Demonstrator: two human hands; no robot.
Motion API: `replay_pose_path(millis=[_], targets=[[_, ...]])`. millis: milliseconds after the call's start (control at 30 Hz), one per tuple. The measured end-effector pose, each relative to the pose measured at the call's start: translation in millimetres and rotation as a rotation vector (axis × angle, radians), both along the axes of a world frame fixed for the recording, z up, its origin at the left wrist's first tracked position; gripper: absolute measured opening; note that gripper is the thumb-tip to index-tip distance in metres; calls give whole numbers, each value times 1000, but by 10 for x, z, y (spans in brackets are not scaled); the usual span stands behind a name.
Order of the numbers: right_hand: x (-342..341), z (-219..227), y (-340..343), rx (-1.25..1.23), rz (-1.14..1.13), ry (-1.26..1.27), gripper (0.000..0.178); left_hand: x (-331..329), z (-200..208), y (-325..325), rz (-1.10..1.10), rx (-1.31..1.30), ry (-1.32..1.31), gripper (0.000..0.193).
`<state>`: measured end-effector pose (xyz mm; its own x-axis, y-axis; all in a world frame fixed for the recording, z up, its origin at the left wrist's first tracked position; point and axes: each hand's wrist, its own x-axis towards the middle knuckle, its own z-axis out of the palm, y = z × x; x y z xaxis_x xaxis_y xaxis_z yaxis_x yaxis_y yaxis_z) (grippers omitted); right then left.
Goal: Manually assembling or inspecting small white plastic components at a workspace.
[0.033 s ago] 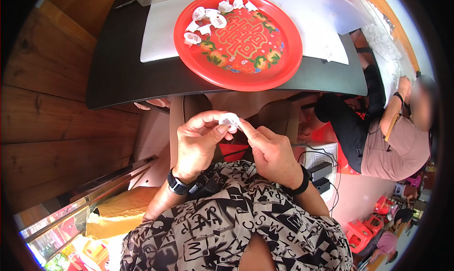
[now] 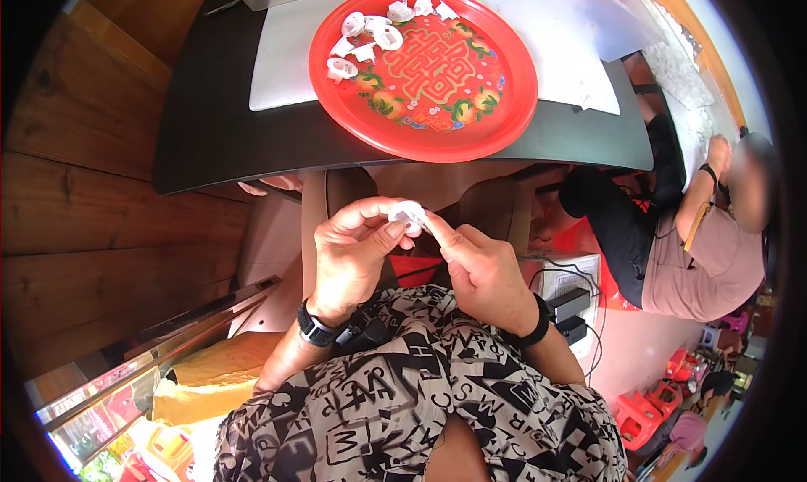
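Above my lap, in front of the table edge, I hold a small round white plastic part [image 2: 408, 212] with a raised, cut-out centre. The thumb and fingers of my left hand [image 2: 346, 251] pinch it from the left. My right hand [image 2: 487, 274] is closed, its index finger pointing at the part's right edge and its fingertip meeting it. Whether anything small is inside the right fingers is hidden. On the red round tray [image 2: 513, 116] beyond my hands, several similar white plastic parts [image 2: 388, 37] lie along the far left rim.
The tray overhangs the near edge of a black table [image 2: 227, 137], partly on a white sheet [image 2: 282, 53]. A person [image 2: 702, 255] sits at the right. Beside my right wrist is a white box [image 2: 572, 284] with black adapters and cables. A wooden wall [image 2: 109, 205] rises at left.
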<state>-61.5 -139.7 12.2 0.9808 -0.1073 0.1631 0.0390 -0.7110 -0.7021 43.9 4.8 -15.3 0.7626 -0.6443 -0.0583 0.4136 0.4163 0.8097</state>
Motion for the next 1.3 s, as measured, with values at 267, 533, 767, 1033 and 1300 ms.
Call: replay_pose_path(millis=[267,533,767,1033,1300], targets=[[25,16,4,408,-16,99,50,-31,-25,1,47,17,-87,21],[-44,102,-32,202,31,112,43,-28,-51,2,45,70,-31,23],[-82,236,-1,-134,37,146,47,-29,-44,-5,54,77,-41,19],[-58,235,9,-163,28,111,53,-27,-48,-1,63,94,-33,19],[-48,222,13,-211,38,145,56,-24,-59,-13,57,98,-54,19]])
